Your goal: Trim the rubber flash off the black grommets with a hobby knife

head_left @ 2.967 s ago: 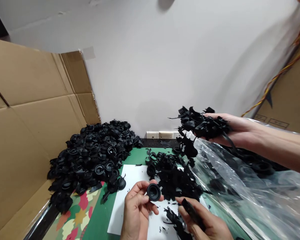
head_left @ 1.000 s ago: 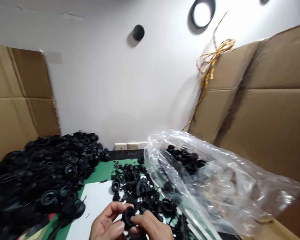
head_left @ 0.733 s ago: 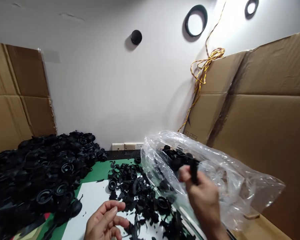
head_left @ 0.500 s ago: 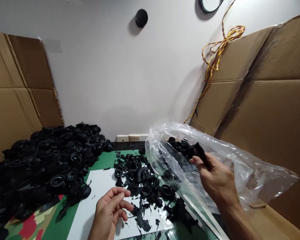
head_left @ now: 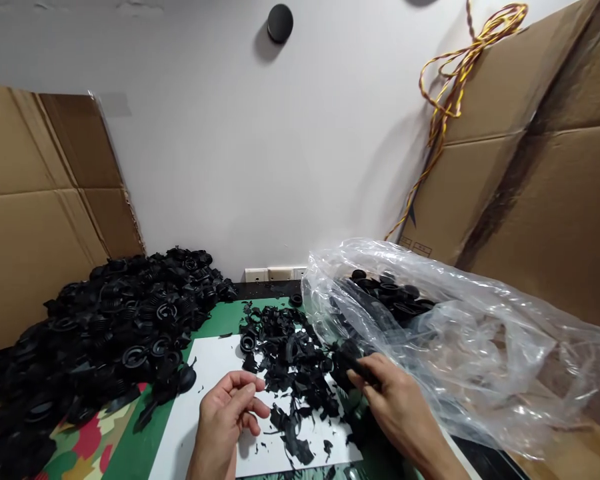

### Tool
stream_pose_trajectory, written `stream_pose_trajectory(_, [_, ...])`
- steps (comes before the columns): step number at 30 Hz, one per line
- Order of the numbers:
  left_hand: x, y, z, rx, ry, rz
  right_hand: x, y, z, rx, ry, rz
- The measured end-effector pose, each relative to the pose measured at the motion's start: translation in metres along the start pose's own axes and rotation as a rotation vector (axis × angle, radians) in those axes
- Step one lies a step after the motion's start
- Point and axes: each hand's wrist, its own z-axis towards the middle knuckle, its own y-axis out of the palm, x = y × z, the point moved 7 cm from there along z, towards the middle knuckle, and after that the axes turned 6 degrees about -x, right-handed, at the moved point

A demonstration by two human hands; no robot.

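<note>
My left hand [head_left: 233,412] hovers over the white sheet [head_left: 200,373], its fingers loosely curled and apart, with nothing visible in them. To the right, my right hand [head_left: 393,393] is closed round a black stick-like object [head_left: 363,371], whose exact kind I cannot make out. Its far end reaches the right edge of a heap of torn black rubber scraps [head_left: 290,353]. Behind that hand, a clear plastic bag [head_left: 460,327] lies with its mouth facing left. Round black rubber parts [head_left: 395,293] are inside the bag.
A large pile of black ribbed rubber parts [head_left: 115,327] covers the table's left side. Cardboard sheets [head_left: 25,160] stand left and right [head_left: 565,200]. A yellow twisted cord [head_left: 445,100] hangs at right. The green mat [head_left: 225,313] lies under the sheet.
My right hand has moved down and left with the black stick-like object, from the bag's mouth to the scraps. My left hand keeps nearly the same pose. The view has shifted slightly.
</note>
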Motion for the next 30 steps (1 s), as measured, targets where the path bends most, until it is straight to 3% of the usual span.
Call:
stream_pose_trajectory(3, [0.011,0.016,-0.010,-0.038,0.119,0.158,-0.010,0.004,0.004,-0.028,0.037,0.181])
stream_pose_trajectory(6, [0.013,0.031,-0.021,-0.085,0.192,0.276,-0.019,0.035,0.003,-0.197,0.175,0.628])
stream_pose_trajectory(8, [0.016,0.032,-0.026,-0.032,0.266,0.361,-0.027,0.060,-0.003,-0.325,0.277,0.903])
stream_pose_trajectory(10, [0.020,0.029,-0.029,0.035,0.341,0.416,-0.035,0.079,-0.008,-0.410,0.328,1.000])
stream_pose_trajectory(12, [0.020,0.023,-0.029,0.067,0.341,0.405,-0.043,0.091,-0.013,-0.477,0.346,1.014])
stream_pose_trajectory(15, [0.013,0.011,-0.022,0.085,0.219,0.316,-0.052,0.098,-0.016,-0.529,0.328,1.019])
stream_pose_trajectory(20, [0.010,-0.002,-0.018,0.102,0.167,0.219,-0.058,0.101,-0.021,-0.523,0.359,1.116])
stream_pose_trajectory(25, [-0.014,-0.007,-0.023,0.153,0.132,0.174,-0.049,0.123,-0.031,-0.428,0.442,1.279])
stream_pose_trajectory(27, [-0.020,-0.009,-0.024,0.166,0.152,0.154,-0.048,0.130,-0.034,-0.381,0.351,1.188])
stream_pose_trajectory(30, [-0.023,-0.015,-0.020,0.135,0.136,0.158,-0.046,0.128,-0.038,-0.320,0.178,0.865])
